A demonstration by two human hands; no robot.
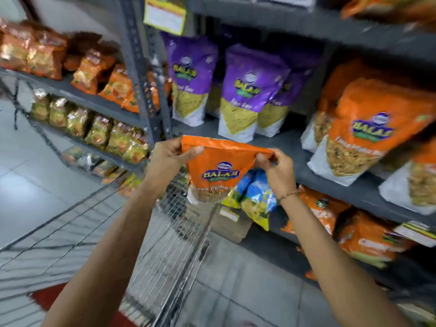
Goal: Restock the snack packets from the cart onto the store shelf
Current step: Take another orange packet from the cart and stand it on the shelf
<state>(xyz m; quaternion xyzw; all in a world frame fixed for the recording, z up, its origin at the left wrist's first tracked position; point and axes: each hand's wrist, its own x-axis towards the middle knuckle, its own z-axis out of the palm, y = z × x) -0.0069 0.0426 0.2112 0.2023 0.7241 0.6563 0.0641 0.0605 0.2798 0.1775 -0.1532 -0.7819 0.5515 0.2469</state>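
Observation:
An orange Balaji snack packet (pixel 215 167) hangs upright in the air between my two hands, just in front of the grey shelf (pixel 292 149). My left hand (pixel 171 153) pinches its top left corner. At the top right corner my right hand (pixel 273 165) grips the packet's sealed edge. Below and to the left stands the wire cart (pixel 169 246); its inside looks bare apart from a red patch near the bottom. Matching orange packets (pixel 368 131) stand on the same shelf to the right.
Purple Balaji packets (pixel 245 90) stand at the shelf's left end. A blue and yellow packet (pixel 256 199) sticks out of the lower shelf beside more orange packets (pixel 363 234). A second rack (pixel 99 100) on the left carries small orange and yellow packets. Tiled floor (pixel 236 279) lies beneath.

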